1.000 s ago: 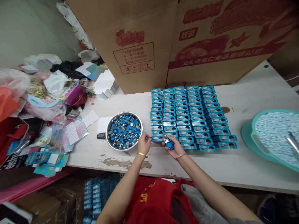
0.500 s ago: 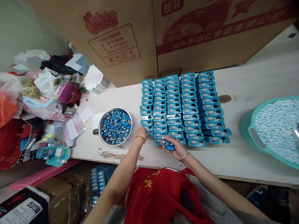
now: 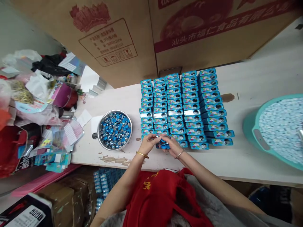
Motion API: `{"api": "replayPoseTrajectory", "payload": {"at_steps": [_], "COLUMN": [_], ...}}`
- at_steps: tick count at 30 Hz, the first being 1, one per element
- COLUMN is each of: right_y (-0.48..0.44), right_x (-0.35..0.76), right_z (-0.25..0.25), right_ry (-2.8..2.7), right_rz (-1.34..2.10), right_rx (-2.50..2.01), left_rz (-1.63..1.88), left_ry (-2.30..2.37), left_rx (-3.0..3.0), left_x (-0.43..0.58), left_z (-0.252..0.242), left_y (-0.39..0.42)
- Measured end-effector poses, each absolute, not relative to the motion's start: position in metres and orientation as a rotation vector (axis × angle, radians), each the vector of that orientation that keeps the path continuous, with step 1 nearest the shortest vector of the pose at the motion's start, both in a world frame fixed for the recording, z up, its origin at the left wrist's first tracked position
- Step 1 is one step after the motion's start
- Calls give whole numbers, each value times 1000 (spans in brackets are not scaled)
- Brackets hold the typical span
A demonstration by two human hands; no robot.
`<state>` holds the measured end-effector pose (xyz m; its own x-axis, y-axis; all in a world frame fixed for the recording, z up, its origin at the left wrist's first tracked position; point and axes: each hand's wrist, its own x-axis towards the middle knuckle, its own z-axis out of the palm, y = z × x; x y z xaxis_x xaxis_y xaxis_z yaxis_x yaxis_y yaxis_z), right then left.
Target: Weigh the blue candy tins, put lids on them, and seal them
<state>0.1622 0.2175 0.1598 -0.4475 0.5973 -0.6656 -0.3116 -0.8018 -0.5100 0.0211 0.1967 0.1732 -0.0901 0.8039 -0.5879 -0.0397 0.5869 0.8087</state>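
Observation:
My left hand (image 3: 148, 143), with a gold bangle, and my right hand (image 3: 172, 146), with a thin bracelet, meet at the front edge of the tin rows. Between them is a small blue and silver tin (image 3: 163, 144), partly hidden by my fingers. Close behind my hands stand many blue rectangular tins with round windows (image 3: 182, 110), in tight rows on the white table (image 3: 99, 157). To the left of my hands sits a steel bowl (image 3: 100, 138) heaped with blue and silver round lids.
A teal basin (image 3: 253, 126) of small white wrapped pieces stands at the right. Large cardboard cartons (image 3: 118, 41) rise behind the table. A heap of plastic bags and printed papers (image 3: 40, 94) lies at the left. Blue packs (image 3: 104, 183) are stacked below the table.
My left hand has moved right from the row ends onto the small tin in my right hand. The view has tilted, shifting the table and rows up and left.

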Motion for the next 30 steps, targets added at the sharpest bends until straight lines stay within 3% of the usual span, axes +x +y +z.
{"api": "replayPoseTrajectory", "payload": {"at_steps": [12, 19, 30], "right_y": [229, 230, 228], "right_x": [148, 158, 151], "right_z": [154, 160, 157], "right_ry": [-572, -516, -495], "right_rz": [2237, 2247, 2152], "right_rx": [-1300, -1361, -1413], "left_rz": [493, -324, -398], "left_ry": [1996, 2010, 2084], "left_rx": [773, 1095, 1178], "left_x": [-4, -8, -11], "left_z": [157, 161, 167], "left_y": [226, 259, 265]}}
